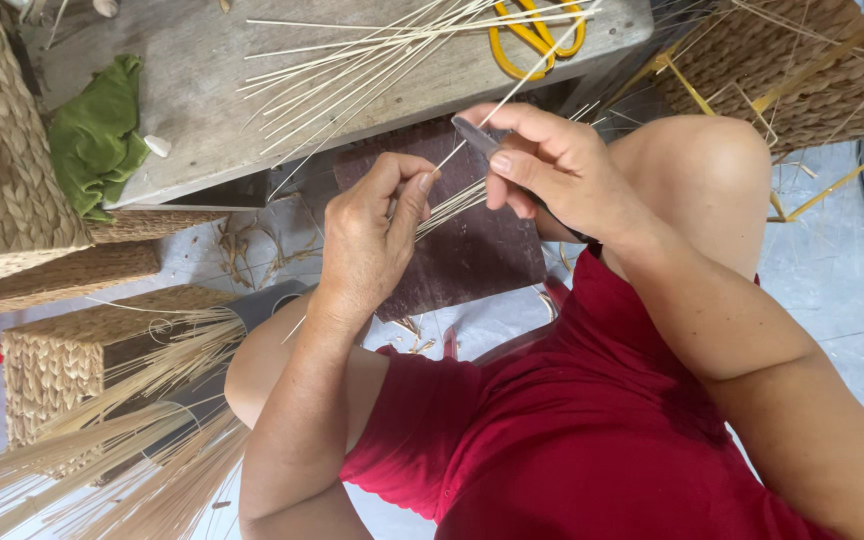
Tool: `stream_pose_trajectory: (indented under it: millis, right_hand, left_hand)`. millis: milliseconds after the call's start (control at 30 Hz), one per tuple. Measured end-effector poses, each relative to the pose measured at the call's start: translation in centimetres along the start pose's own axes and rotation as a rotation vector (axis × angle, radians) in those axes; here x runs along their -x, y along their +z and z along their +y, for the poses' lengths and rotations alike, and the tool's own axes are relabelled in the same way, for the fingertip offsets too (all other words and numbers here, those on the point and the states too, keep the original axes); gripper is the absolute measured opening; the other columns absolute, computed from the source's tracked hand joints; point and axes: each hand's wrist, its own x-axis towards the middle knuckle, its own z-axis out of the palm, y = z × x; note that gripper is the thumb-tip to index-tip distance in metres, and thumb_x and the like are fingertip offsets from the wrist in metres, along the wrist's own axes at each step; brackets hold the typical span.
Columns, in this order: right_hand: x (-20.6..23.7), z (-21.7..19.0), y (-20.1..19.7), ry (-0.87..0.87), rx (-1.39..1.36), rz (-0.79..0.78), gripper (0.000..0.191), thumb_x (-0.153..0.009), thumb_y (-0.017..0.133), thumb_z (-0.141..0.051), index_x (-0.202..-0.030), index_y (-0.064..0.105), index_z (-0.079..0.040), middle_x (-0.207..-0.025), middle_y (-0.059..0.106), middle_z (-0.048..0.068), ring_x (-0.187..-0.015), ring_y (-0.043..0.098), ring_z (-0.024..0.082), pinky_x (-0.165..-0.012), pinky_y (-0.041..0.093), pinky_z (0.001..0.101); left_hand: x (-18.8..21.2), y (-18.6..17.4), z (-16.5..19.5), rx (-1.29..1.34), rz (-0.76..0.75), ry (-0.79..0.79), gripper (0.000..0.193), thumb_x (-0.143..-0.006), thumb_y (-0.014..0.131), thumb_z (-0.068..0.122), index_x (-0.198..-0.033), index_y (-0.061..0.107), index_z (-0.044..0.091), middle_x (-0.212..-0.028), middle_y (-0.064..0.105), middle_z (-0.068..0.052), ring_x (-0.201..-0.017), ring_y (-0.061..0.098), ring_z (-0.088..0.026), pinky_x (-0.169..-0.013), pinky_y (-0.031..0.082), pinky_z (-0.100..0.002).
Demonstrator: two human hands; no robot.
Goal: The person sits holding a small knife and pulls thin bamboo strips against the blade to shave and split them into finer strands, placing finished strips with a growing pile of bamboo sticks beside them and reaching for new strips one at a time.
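Reed strips (pixel 452 200), thin and pale, run between both hands just above the person's lap. The left hand (pixel 372 235) pinches a small bundle of them, thumb and fingers (pixel 414 195) closed on the strands. The right hand (pixel 552 165) is clamped on a small dark-bladed knife (pixel 477 135), with one single strip (pixel 512 90) crossing the blade edge and rising toward the bench (pixel 192 110).

Judging by what lies about, a fair share looks already worked: a fan of straight, clean strips (pixel 372 60) rests on the bench beside yellow-handled scissors (pixel 537 30), while a thick loose sheaf of reeds (pixel 122 440) at lower left lies apart from that fan, so plenty may remain. Shavings and curled scraps (pixel 252 250) litter the tiled floor (pixel 832 270).

As for containers, woven baskets (pixel 2 150) stand at the left, a box-shaped one (pixel 62 360) lower down, and another woven piece on a yellow frame (pixel 792 70) at upper right; their insides are not visible, so I cannot tell what they hold. A green cloth (pixel 97 135) is bunched on the bench edge.
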Motion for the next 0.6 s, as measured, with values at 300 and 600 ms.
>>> stream_pose_trajectory:
  millis: [300,600]
  right_hand:
    - [0.3,0.4,-2.7,-0.043,-0.153,0.223,0.026,-0.114,0.056,-0.01,-0.136,0.063,0.0,-0.085,0.067,0.007,-0.063,0.055,0.008,-0.058,0.046,0.0199]
    - [1.0,0.1,-8.9,-0.191,-0.403,0.56,0.014,-0.119,0.061,-0.005,-0.114,0.055,0.005,-0.085,0.065,0.016,-0.06,0.055,0.017,-0.054,0.046,0.029]
  left_hand:
    - [0.2,-1.6,-0.5,-0.005,-0.019,0.003,0.006,-0.104,0.067,0.008,-0.105,0.071,0.005,-0.074,0.068,-0.001,-0.065,0.065,-0.006,-0.058,0.05,-0.023]
    - [0.0,-3.1,-1.6,0.04,0.045,-0.107,0.008,-0.106,0.065,0.007,-0.105,0.073,0.004,-0.072,0.067,0.0,-0.063,0.061,-0.003,-0.056,0.047,-0.021]
